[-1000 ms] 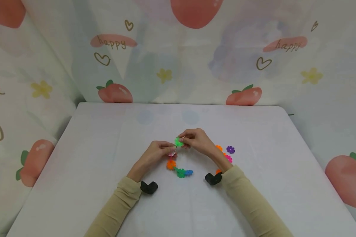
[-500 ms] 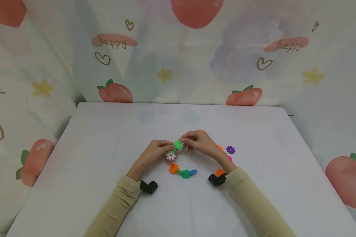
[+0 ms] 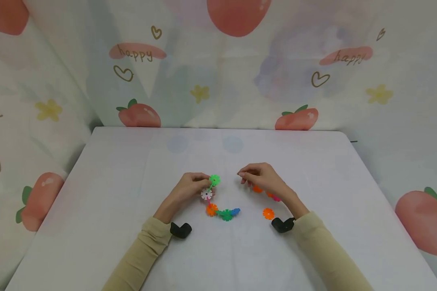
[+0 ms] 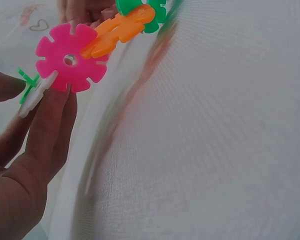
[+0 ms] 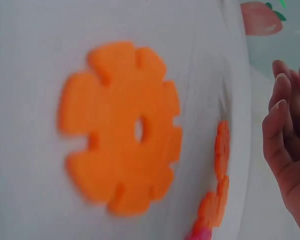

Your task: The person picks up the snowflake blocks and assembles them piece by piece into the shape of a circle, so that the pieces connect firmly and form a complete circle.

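Observation:
My left hand [image 3: 191, 186] pinches a chain of interlocking snowflake discs near its upper end, at a white disc [image 3: 206, 194]. A light green disc [image 3: 214, 180] tops the chain. Below hang a pink disc [image 4: 65, 42], an orange disc [image 3: 211, 209], a green disc [image 3: 227, 215] and a blue disc [image 3: 235, 211]. Thumb and fingers lie on either side of the white disc in the left wrist view. My right hand [image 3: 264, 178] is apart from the chain, its fingers loosely bent with nothing seen between them, above loose discs on the table.
A loose orange disc [image 3: 268, 214] lies near the right wrist's black camera [image 3: 283, 225]. More orange discs [image 3: 257, 189] and a pink one [image 3: 276, 198] lie partly hidden under the right hand. A patterned cloth [image 3: 218, 81] hangs behind the white table [image 3: 131, 153].
My right hand has let go of the light green disc and moved right, over the loose discs. The light green disc stays joined to the chain in my left hand.

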Motion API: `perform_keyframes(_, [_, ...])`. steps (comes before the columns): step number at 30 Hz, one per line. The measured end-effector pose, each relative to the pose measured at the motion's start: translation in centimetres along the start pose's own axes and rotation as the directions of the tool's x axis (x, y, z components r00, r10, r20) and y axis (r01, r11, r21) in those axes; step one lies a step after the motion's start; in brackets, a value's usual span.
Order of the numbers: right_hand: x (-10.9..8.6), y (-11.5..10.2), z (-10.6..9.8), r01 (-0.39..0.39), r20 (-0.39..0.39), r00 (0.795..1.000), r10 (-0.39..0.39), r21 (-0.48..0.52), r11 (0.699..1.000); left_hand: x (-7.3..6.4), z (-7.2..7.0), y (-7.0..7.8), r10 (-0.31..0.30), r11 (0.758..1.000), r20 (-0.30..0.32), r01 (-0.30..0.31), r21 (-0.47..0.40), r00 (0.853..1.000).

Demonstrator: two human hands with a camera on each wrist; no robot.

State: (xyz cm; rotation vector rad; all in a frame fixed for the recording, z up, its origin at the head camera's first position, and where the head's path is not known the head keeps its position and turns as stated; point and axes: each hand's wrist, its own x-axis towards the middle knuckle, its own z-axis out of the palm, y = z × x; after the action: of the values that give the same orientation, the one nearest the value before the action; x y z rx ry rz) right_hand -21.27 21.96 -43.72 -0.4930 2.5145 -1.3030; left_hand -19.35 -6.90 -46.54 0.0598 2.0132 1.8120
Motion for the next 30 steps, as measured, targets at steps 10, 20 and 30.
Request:
perform_keyframes(10, [-2.2,2.1,-2.5,-0.057,-0.036,0.998,0.049,-0.262,0.963,0.1,-0.1,0.0,-0.007,1.000,0.014,0.008,-0.016,1.000])
perform_keyframes(20, [-2.3,2.9,-2.1,-0.057,0.005,0.998,0.063,-0.359,0.932,0.0,-0.3,-0.2,-0.008,0.999,0.020,0.008,-0.034,1.000])
perform_keyframes(30, [-1.9,2.2,-1.4,-0.006,0.004,1.000,0.007,-0.270,0.963,0.2,-0.5,-0.3,0.007,0.999,0.055,-0.004,-0.048,0.998])
